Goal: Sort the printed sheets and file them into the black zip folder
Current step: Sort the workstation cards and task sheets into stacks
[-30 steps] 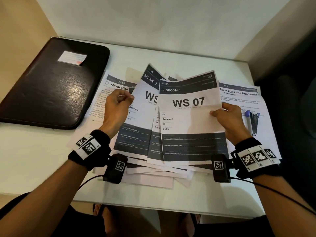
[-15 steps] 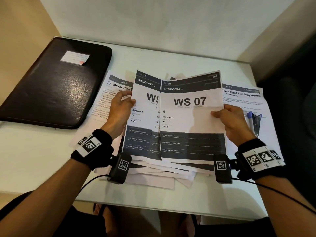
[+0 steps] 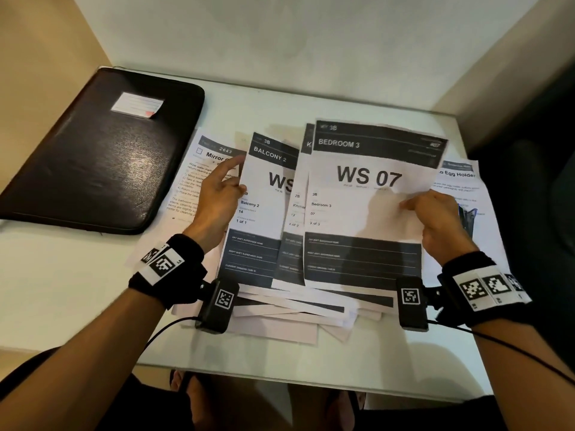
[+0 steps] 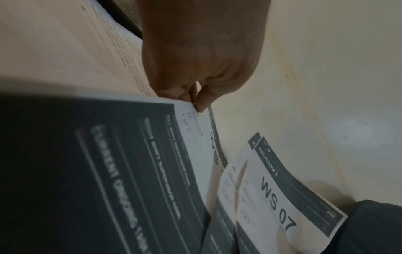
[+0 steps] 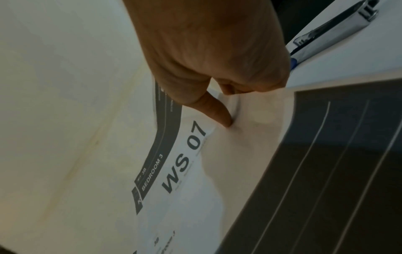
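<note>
Clearly the sorting is only getting going: the left hand is pinching the Balcony 2 sheet at centre frame, the right hand is gripping the Bedroom 3 sheet, more sheets are lying underneath, and the black zip folder is sitting closed at upper left, awaiting everything.

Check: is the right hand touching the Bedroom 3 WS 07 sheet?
Touching. The right wrist view shows the right hand pinching the WS 07 sheet at its edge, thumb pressed onto the printed face.
</note>
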